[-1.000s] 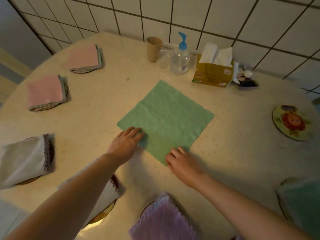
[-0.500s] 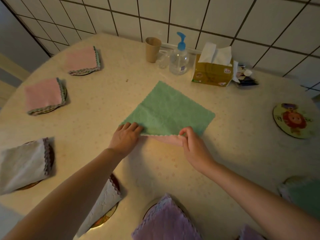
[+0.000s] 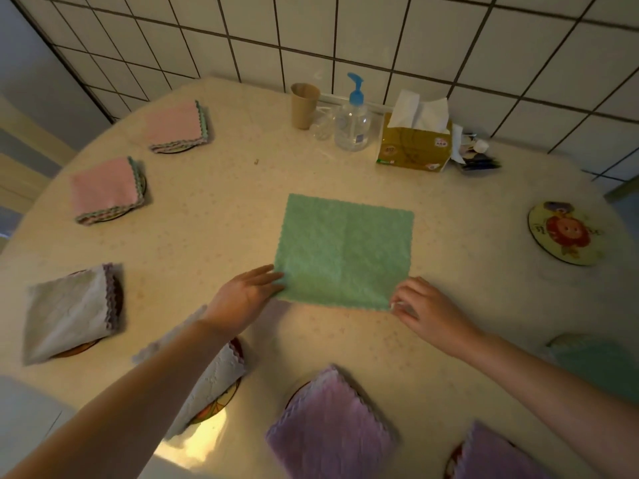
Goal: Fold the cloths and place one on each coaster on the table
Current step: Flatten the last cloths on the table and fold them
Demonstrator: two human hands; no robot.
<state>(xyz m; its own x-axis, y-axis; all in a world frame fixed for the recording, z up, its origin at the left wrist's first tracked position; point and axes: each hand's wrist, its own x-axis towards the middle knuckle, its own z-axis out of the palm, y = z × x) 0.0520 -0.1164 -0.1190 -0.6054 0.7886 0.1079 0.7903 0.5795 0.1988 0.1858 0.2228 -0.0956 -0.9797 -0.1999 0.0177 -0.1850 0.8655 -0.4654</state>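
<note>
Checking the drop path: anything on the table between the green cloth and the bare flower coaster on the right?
Nothing visible. Bare tabletop lies between the green cloth and the empty flower coaster. The tissue box stands farther back, off that path.

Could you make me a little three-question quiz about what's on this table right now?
1. True or false: the green cloth lies spread flat mid-table.
2. Which coaster has no cloth on it? A) the flower coaster B) the one under the far pink cloth
3. Fill in: the right hand pinches the cloth's near ___.

Key: 1 true; 2 A; 3 corner.
</note>
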